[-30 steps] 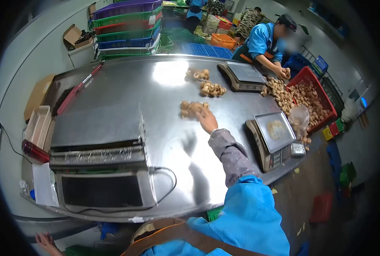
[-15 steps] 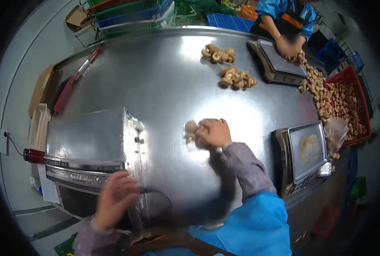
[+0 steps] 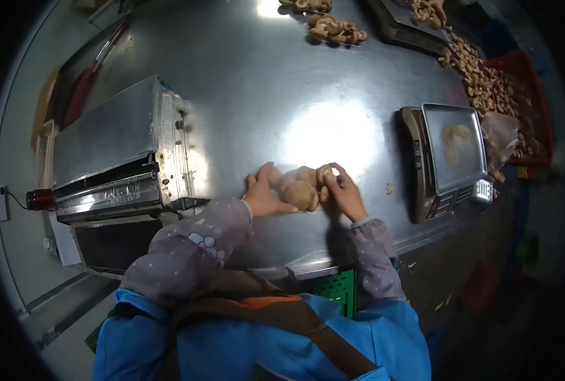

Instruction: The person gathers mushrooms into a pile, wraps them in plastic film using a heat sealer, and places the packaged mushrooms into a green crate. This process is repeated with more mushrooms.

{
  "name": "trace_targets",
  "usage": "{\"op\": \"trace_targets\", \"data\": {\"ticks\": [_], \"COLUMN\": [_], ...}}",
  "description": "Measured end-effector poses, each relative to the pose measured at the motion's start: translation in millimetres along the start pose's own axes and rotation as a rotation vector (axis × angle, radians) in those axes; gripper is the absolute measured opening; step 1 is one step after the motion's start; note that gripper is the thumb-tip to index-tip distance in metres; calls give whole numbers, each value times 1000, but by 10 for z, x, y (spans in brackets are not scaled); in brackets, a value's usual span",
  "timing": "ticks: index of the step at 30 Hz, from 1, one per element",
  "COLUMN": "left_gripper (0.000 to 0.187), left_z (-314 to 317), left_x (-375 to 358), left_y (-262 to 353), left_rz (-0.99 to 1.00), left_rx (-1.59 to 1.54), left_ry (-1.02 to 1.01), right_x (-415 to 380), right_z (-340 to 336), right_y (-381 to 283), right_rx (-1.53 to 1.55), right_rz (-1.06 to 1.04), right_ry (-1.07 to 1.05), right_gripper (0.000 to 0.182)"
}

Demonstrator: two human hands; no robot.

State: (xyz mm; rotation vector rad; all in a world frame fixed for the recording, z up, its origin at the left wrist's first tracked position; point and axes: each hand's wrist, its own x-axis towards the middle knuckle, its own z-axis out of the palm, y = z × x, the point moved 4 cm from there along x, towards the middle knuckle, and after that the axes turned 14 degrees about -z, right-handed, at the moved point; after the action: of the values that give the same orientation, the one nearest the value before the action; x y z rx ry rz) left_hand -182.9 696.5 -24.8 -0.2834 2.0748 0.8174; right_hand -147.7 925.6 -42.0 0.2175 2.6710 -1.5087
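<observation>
Between both hands on the steel table (image 3: pixel 244 82): small heap of mushrooms (image 3: pixel 299 188), long axis left-right, left hand (image 3: pixel 264 198) spread flat against one end, right hand (image 3: pixel 344 193) curled loosely round the other, equally near, neither visibly gripping.

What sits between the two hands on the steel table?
In the head view, a small cluster of mushrooms lies between the left hand and right hand, both touching it, on the steel table.
</observation>
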Motion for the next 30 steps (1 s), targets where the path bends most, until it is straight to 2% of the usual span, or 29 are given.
{"op": "trace_targets", "data": {"ticks": [1,2,5,6,7,8,9,11,13,14,15,16,18,19,20,23,24,25,26,30], "left_gripper": [123,123,117,113,109,108,106,107,106,105,104,104,104,111,118,120,118,116,121,123], "left_z": [-1,-32,-148,-368,-486,-685,-885,-1425,-2075,-2406,-2736,-3032,-3524,-3755,-3978,-4381,-4424,-4433,-4393,-4339], "left_x": [-18,-62,-330,-497,-629,-771,-894,-1075,-1261,-1231,-1218,-1344,-1529,-1499,-1419,-1019,-825,-673,-704,-900], "left_y": [48,81,173,139,165,144,121,26,-166,-340,-523,-659,-977,-1176,-1383,-1945,-2114,-2256,-2274,-2165], "left_rz": [-15,-3,68,74,90,127,167,222,185,217,255,216,193,160,130,73,52,30,-41,-55], "left_rx": [0,-10,5,-105,-194,-239,-278,-256,-267,-302,-327,-336,-332,-286,-242,-165,-136,-110,-110,-128], "left_ry": [-37,-26,-16,47,79,120,162,314,366,378,388,360,344,381,415,435,439,438,423,329], "right_x": [4,-28,-127,-77,-43,-10,20,227,429,544,668,773,933,1019,1117,1247,1298,1327,1337,1306], "right_z": [76,68,-38,-38,-76,-63,-11,125,430,647,880,1164,1736,2064,2377,3035,3213,3318,3341,3137], "right_y": [-86,-153,-507,-699,-946,-1332,-1745,-2268,-2736,-2912,-3097,-3305,-3636,-3714,-3766,-3881,-3816,-3767,-3772,-3830], "right_rx": [27,-82,-56,121,5,-73,152,-87,-81,-9,-60,75,80,86,50,27,-26,-85,-92,-78], "right_rz": [-104,-145,-98,-226,-267,-278,-101,-455,-574,-553,-640,-655,-676,-631,-632,-544,-586,-621,-559,-365], "right_ry": [13,19,-10,4,14,9,-106,-74,-101,-154,-156,-318,-352,-370,-391,-484,-421,-361,-398,-433], "right_gripper": [45,43,40,36,32,30,28,30,32,35,36,37,42,46,47,48,49,51,55,59]}}
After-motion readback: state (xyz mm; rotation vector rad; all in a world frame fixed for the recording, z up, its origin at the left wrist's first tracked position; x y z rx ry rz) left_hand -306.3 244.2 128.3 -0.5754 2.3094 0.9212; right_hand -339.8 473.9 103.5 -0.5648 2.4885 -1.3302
